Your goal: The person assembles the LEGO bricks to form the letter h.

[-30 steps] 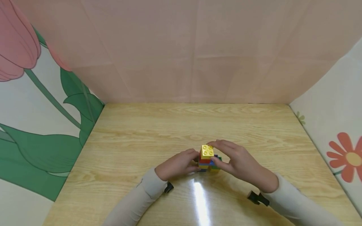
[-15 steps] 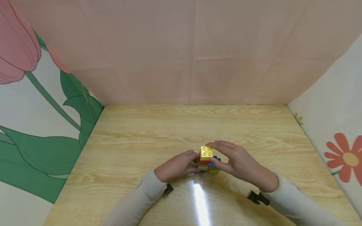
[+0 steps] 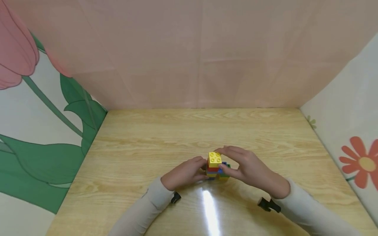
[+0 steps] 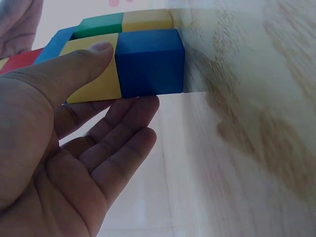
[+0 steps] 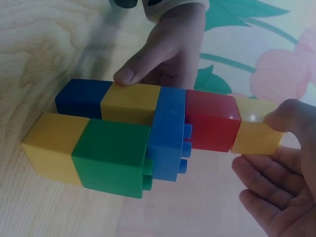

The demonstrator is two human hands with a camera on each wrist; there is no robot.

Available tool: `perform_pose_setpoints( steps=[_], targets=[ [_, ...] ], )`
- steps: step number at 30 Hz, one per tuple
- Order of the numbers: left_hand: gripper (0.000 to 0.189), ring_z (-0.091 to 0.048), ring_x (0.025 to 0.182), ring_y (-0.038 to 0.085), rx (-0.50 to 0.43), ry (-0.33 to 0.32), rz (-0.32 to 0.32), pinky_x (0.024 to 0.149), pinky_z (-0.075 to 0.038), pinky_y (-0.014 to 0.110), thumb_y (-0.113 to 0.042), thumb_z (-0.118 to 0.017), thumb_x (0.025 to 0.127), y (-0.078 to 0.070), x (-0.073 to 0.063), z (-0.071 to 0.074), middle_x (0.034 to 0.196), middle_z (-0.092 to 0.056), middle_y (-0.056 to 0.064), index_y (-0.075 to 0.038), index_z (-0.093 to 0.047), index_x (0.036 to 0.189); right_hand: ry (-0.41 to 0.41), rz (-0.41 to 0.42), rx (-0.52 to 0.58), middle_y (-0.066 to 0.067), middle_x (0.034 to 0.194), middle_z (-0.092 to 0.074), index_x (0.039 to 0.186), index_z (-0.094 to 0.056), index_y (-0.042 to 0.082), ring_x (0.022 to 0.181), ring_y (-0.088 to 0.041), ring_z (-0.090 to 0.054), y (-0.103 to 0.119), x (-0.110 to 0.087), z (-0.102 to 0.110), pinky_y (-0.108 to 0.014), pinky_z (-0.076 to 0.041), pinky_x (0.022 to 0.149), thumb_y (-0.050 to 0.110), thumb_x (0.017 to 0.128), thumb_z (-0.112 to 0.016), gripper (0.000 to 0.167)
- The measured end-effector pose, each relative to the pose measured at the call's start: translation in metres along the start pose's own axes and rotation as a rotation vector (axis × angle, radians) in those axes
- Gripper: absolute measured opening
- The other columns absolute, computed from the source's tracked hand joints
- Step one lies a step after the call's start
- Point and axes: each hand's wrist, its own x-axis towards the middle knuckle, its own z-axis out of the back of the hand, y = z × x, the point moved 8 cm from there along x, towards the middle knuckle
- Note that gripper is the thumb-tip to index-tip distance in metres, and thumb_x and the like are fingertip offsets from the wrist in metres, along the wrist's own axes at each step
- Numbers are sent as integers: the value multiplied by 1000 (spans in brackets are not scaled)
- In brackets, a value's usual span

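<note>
A small tower of toy building bricks stands on the wooden table between both hands. Its top is a yellow brick (image 3: 215, 158) with studs facing up, over a red brick (image 5: 212, 118). Below lie a long blue brick (image 5: 168, 133), a lower yellow brick (image 5: 131, 103) and a dark blue brick (image 4: 150, 61) at the base. Beside this column, a green brick (image 5: 112, 158) sits on another yellow brick (image 5: 55, 145). My left hand (image 3: 186, 172) pinches the lower yellow brick between thumb and fingers. With thumb and fingertips, my right hand (image 3: 251, 167) grips the top yellow brick.
The wood-grain table (image 3: 141, 131) runs back to a pink cloth wall (image 3: 165, 65). Printed panels with a tulip (image 3: 17, 42) and a red flower (image 3: 366, 162) flank it. Black wrist mounts (image 3: 268, 205) hang below the sleeves.
</note>
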Motion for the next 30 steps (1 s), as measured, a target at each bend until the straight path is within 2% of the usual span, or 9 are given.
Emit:
perform_pose_setpoints(
  steps=[7, 14, 23, 25, 30],
  targets=[
    [35, -56, 101, 0, -13, 1, 8, 87, -48, 18, -34, -66, 93, 2, 1, -2, 113, -57, -12, -20, -59, 125, 1, -6, 4, -3, 119, -65, 122, -64, 5, 109, -26, -63, -1, -3, -1, -44, -51, 92, 19, 86, -74, 40],
    [38, -56, 101, 0, 12, -11, 4, 86, -48, 17, -33, -67, 93, 1, 1, -2, 113, -57, -11, -18, -59, 127, 6, -7, -11, -2, 119, -65, 122, -64, 6, 110, -24, -62, -1, -2, -1, -42, -51, 92, 20, 87, -73, 39],
    [39, -55, 104, 0, 6, 7, 16, 90, -47, 19, -31, -67, 93, 0, -1, -4, 115, -57, -10, -17, -58, 129, -86, 105, -76, -6, 113, -65, 121, -64, 1, 102, -27, -66, 9, -6, -1, -41, -54, 85, 29, 96, -61, 38],
    [40, -55, 104, 0, 7, 5, 20, 90, -47, 19, -31, -68, 93, 0, -1, -4, 115, -57, -10, -18, -58, 129, -72, 104, -79, -7, 113, -65, 122, -63, 1, 101, -28, -66, 8, -6, -1, -41, -55, 85, 28, 96, -62, 38],
    [38, -56, 102, 0, 15, -14, 13, 87, -47, 17, -31, -67, 93, 0, 0, -2, 115, -57, -10, -18, -58, 128, -13, 40, -76, -7, 115, -65, 123, -62, 2, 104, -28, -65, 4, -3, -2, -40, -54, 86, 25, 93, -67, 39]
  ],
)
